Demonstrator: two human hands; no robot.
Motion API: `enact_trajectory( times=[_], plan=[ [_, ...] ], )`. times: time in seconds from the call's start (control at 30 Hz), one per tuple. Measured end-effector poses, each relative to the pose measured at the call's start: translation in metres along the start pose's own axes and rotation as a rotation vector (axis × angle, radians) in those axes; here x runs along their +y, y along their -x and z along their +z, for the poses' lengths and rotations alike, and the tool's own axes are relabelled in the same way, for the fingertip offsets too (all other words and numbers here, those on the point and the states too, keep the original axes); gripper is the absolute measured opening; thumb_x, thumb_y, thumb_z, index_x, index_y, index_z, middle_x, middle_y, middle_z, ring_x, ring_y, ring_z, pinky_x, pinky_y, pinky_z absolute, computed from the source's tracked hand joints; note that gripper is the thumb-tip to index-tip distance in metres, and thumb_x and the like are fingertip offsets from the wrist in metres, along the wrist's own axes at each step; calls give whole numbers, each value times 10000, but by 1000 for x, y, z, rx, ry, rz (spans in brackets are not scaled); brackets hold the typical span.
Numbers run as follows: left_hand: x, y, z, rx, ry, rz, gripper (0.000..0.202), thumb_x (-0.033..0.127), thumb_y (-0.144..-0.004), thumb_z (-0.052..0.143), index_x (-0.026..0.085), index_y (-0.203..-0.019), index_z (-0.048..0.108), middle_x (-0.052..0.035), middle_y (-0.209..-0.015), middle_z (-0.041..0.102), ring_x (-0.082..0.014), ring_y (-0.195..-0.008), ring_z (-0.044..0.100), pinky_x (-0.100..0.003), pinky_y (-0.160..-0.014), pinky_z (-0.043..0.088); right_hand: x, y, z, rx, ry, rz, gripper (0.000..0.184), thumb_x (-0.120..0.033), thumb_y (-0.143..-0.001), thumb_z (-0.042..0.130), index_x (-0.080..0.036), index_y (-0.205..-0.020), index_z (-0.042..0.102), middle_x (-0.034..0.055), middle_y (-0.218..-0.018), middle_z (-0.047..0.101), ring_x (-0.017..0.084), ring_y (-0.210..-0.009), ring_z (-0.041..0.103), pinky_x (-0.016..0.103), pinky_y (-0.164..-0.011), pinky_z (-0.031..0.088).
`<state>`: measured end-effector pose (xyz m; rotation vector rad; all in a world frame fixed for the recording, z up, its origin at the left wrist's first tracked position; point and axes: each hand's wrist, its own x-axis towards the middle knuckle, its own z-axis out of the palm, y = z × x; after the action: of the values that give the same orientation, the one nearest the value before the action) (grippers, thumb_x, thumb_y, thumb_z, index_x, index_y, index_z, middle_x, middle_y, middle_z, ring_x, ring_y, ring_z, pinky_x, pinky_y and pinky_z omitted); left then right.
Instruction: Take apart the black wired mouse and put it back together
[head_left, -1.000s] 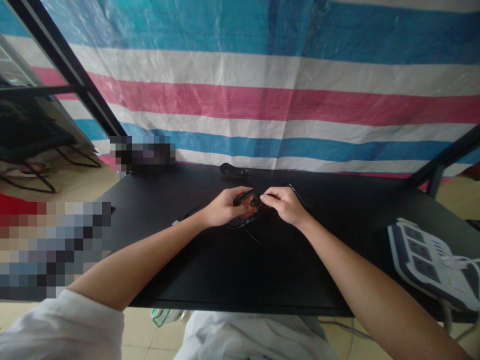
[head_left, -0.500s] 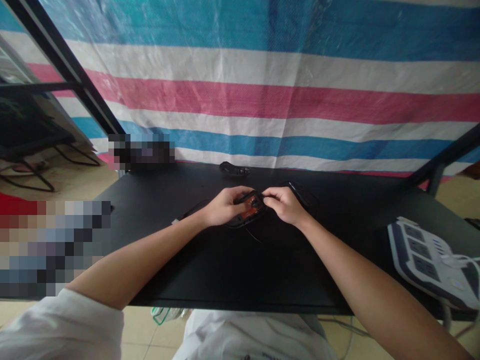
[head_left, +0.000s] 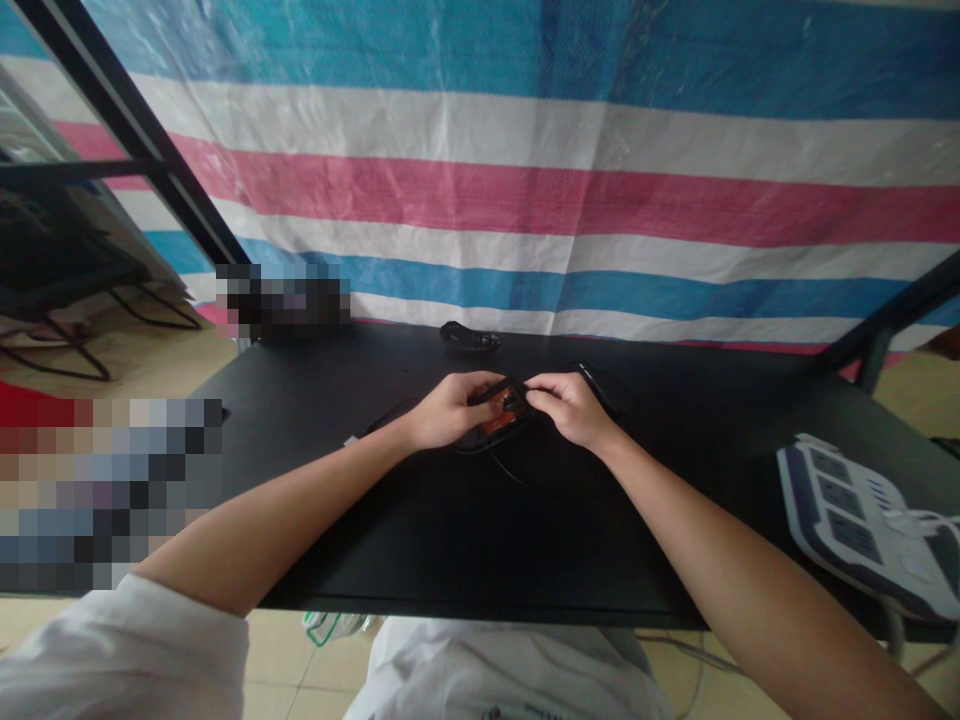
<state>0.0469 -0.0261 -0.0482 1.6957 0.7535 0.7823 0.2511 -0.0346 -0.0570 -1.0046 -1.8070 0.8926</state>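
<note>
Both hands meet at the middle of a black table [head_left: 450, 540]. My left hand [head_left: 447, 410] is curled around a small black device with an orange-red inner board [head_left: 495, 420], holding it down on the table. My right hand [head_left: 571, 408] pinches with thumb and forefinger at a small part on the right end of that device. A thin black cable [head_left: 382, 420] runs from the device to the left, under my left wrist. What the right fingers pinch is too small to name.
A black curved part [head_left: 469, 338] lies at the table's far edge. A dark flat piece [head_left: 600, 388] lies just behind my right hand. A white and grey power strip [head_left: 862, 520] sits at the right edge. A striped tarp [head_left: 525, 180] hangs behind.
Almost nothing differs. Both hands stay on the device, and the right fingers have shifted slightly at its right end.
</note>
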Motion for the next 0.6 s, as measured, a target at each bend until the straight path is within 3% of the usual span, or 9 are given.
enact_trajectory(
  times=[0.6],
  plan=[
    [-1, -1, -1, -3, 23, -44, 355, 309, -720, 716, 95, -995, 654, -49, -824, 699, -156, -712, 631, -272, -670, 510, 1, 0, 2, -19, 42, 10, 241, -259, -784, 543, -165, -828, 761, 30, -758, 732, 171, -693, 618, 268, -631, 434]
  ],
)
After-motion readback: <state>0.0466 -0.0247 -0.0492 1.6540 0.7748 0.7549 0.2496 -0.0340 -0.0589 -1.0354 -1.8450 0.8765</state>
